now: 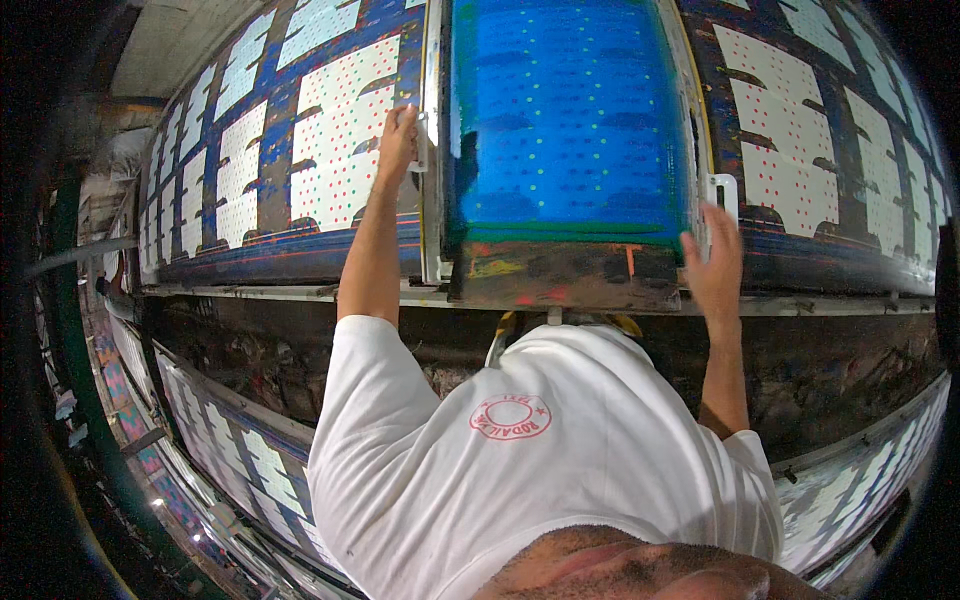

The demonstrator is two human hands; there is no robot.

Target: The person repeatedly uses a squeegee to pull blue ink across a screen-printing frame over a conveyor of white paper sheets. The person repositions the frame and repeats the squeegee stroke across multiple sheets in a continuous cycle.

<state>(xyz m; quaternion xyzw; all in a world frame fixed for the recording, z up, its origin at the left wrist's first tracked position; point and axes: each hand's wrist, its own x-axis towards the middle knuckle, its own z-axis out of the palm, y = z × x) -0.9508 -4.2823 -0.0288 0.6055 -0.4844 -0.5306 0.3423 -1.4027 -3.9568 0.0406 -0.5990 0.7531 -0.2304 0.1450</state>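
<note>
A screen-printing frame lies across the long table in front of me, its mesh coated in blue with rows of light dots. My left hand is closed around a metal handle on the frame's left side. On the right side, a pale slotted handle stands out from the frame. My right hand is just below and against that handle, thumb apart and fingers stretched out, slightly blurred. Whether its fingertips touch the handle is hard to tell.
White cut fabric pieces with red and green dots lie left of the frame, and similar pieces lie to its right. A metal rail runs along the table's near edge. Behind me is another table with pale pieces.
</note>
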